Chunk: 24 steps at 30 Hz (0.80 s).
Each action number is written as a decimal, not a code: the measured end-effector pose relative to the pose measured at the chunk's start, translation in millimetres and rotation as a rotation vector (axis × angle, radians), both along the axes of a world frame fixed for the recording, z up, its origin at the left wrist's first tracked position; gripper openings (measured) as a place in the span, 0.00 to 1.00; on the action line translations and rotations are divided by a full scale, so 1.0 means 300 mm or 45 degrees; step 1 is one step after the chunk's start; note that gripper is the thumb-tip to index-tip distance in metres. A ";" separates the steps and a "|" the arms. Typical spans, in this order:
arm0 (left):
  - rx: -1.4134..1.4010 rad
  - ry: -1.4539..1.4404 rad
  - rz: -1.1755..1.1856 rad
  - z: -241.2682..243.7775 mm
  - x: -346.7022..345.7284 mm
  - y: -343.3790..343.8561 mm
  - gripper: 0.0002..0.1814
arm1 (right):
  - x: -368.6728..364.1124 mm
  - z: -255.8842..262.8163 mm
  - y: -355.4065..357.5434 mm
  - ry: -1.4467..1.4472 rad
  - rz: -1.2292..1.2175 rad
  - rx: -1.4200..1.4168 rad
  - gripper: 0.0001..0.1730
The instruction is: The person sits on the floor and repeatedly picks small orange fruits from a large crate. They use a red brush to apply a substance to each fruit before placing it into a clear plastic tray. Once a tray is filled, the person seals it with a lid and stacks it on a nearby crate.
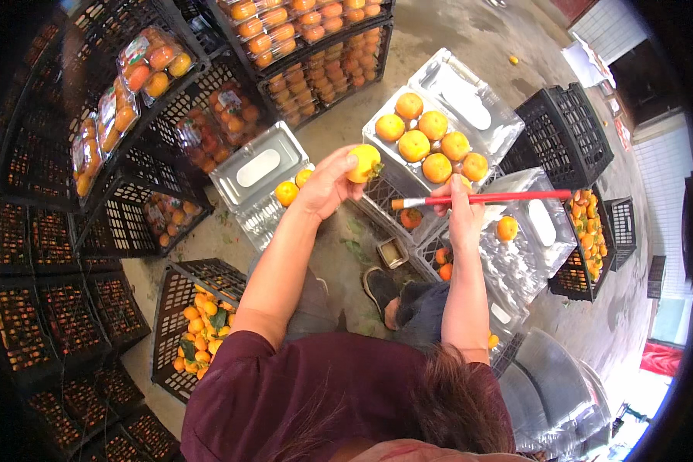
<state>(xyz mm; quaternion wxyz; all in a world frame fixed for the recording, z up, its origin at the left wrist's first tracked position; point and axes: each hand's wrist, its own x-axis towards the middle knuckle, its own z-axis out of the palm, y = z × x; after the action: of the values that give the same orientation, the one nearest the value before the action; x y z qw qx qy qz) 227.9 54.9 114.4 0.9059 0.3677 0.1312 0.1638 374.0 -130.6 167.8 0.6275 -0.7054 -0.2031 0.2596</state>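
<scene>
My left hand (pixel 332 182) holds up a yellow-orange persimmon (pixel 365 163) with its green calyx to the right. A brush with a red handle (pixel 514 196) lies across my right hand (pixel 459 211), its tan bristles pointing left towards the left hand. Just beyond the right hand, an open clear plastic clamshell box (pixel 375 130) holds several orange persimmons (pixel 414 145). Another open clamshell (pixel 258 164), partly behind my left forearm, has persimmons (pixel 287 193) in it. To the right of my right hand, a single persimmon (pixel 507 228) sits in a third open clamshell (pixel 505 260).
Black plastic crates (pixel 323 69) with packed fruit boxes stand ahead and to the left. A crate of loose fruit (pixel 167 323) is at lower left, another (pixel 603 265) at right. A small square container (pixel 392 252) lies near my foot. Stacked clear lids (pixel 554 392) stand at lower right.
</scene>
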 end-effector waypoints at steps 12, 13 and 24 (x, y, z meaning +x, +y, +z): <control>1.412 0.376 0.601 0.014 0.048 -0.018 0.51 | 0.043 -0.062 -0.074 0.271 -0.180 0.227 0.21; 1.487 0.364 0.608 0.020 0.049 -0.021 0.50 | 0.058 -0.053 -0.104 0.272 -0.180 0.209 0.20; 1.671 0.390 0.304 0.037 0.083 -0.102 0.46 | 0.199 0.047 -0.263 0.246 -0.290 0.132 0.12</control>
<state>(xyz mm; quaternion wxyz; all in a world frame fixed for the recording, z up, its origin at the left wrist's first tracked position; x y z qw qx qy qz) 252.7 24.3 125.6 0.4425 0.8427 0.1712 0.2543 433.7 -209.6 181.8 0.7051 -0.6621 -0.0737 0.2427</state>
